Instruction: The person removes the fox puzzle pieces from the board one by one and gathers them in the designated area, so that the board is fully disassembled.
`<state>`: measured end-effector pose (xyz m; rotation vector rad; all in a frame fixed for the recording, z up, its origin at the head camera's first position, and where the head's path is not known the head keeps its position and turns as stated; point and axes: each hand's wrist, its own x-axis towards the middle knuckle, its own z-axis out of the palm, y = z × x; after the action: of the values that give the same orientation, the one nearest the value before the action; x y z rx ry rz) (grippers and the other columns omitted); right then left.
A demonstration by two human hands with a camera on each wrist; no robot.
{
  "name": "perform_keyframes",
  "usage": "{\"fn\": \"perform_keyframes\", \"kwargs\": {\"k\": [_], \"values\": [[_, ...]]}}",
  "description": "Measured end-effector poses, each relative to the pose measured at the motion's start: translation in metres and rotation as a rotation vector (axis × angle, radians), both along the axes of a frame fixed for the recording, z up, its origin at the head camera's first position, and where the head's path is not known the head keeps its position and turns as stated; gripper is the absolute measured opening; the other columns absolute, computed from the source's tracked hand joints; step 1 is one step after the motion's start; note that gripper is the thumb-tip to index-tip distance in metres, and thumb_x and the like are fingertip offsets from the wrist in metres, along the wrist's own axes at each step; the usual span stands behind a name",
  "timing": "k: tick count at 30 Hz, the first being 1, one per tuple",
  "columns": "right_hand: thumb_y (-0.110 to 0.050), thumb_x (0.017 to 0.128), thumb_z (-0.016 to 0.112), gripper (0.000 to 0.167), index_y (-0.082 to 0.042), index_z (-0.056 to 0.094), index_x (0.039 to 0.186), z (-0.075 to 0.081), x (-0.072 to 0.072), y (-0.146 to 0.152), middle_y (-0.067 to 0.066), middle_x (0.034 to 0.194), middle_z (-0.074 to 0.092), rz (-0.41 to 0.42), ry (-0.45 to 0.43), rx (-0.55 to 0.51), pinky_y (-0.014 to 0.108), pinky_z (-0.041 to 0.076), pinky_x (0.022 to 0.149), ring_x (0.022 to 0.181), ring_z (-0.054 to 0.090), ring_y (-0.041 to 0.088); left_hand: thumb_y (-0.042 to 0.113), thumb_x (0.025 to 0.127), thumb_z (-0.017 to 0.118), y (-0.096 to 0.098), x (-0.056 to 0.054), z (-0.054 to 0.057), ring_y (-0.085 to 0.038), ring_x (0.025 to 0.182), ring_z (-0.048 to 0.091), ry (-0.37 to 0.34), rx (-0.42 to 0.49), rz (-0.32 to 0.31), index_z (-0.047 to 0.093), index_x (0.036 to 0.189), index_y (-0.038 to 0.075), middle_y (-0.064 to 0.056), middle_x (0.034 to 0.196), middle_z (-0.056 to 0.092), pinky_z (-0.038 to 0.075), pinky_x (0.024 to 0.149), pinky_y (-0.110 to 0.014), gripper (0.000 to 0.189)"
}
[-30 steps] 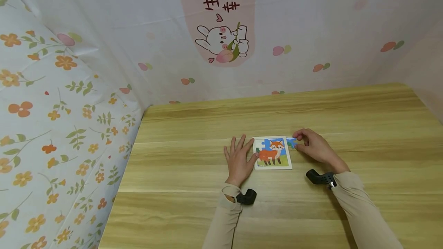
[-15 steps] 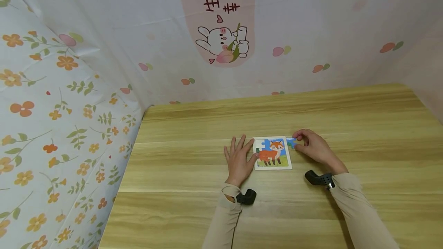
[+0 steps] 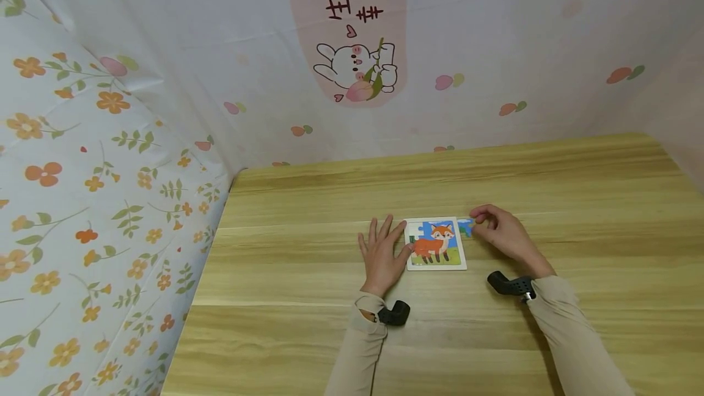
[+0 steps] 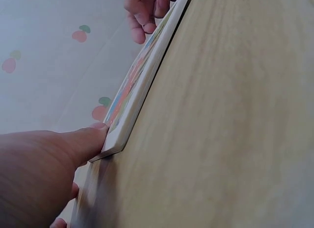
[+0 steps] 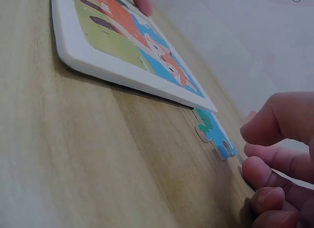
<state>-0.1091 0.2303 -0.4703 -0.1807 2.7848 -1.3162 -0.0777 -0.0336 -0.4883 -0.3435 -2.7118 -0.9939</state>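
Observation:
A square white-framed fox puzzle lies flat on the table, its upper left corner showing a bare white gap. My left hand is spread beside it, the thumb touching the frame's left edge, as the left wrist view also shows. Against the frame's right side, near the top, lies a loose blue and green puzzle piece. Just right of that piece hovers my right hand, fingers loosely curled. In the right wrist view a small space shows between its fingertips and the piece, and nothing is held.
The wood-grain table reaches back to a white cloth with a rabbit print. A flowered cloth hangs at the left edge. A black wrist camera sits on the left sleeve, another camera on the right.
My right thumb and forefinger have come closer together and drawn slightly right of the loose piece. The left hand and the framed puzzle keep their places; the head view shifts slightly.

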Motion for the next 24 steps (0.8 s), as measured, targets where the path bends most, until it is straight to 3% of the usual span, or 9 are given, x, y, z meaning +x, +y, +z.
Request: {"fn": "perform_keyframes", "kwargs": {"k": [1, 4, 13, 24], "values": [[-0.014, 0.086, 0.06, 0.027, 0.0, 0.057, 0.108, 0.0, 0.0, 0.0, 0.011, 0.092, 0.056, -0.005, 0.002, -0.003, 0.025, 0.034, 0.054, 0.066, 0.044, 0.016, 0.031, 0.089, 0.061, -0.001, -0.002, -0.005, -0.034, 0.137, 0.019, 0.026, -0.005, -0.004, 0.056, 0.131, 0.019, -0.008, 0.143, 0.04, 0.004, 0.101, -0.067, 0.044], [-0.014, 0.086, 0.06, 0.026, 0.001, 0.057, 0.108, -0.001, 0.001, 0.001, 0.012, 0.091, 0.056, -0.021, 0.009, -0.011, 0.025, 0.034, 0.053, 0.066, 0.044, 0.016, 0.031, 0.089, 0.061, 0.0, 0.0, -0.004, -0.034, 0.137, 0.018, 0.046, 0.011, -0.012, 0.056, 0.131, 0.018, -0.009, 0.143, 0.04, 0.003, 0.101, -0.066, 0.044], [-0.006, 0.084, 0.054, 0.019, 0.001, 0.061, 0.1, -0.006, 0.0, -0.003, 0.01, 0.087, 0.054, -0.089, 0.082, -0.03, 0.022, 0.034, 0.055, 0.068, 0.043, 0.016, 0.029, 0.086, 0.066, 0.0, -0.001, 0.004, -0.036, 0.136, 0.021, -0.052, -0.045, 0.011, 0.057, 0.13, 0.017, -0.009, 0.143, 0.041, 0.008, 0.1, -0.068, 0.047], [-0.004, 0.084, 0.057, 0.012, -0.001, 0.062, 0.095, 0.002, 0.002, -0.009, 0.008, 0.083, 0.053, -0.101, 0.202, -0.067, 0.02, 0.034, 0.048, 0.061, 0.043, 0.012, 0.029, 0.086, 0.066, 0.0, 0.001, 0.005, -0.036, 0.136, 0.021, -0.06, -0.045, 0.009, 0.057, 0.13, 0.017, -0.009, 0.143, 0.041, 0.007, 0.101, -0.067, 0.046]]}}
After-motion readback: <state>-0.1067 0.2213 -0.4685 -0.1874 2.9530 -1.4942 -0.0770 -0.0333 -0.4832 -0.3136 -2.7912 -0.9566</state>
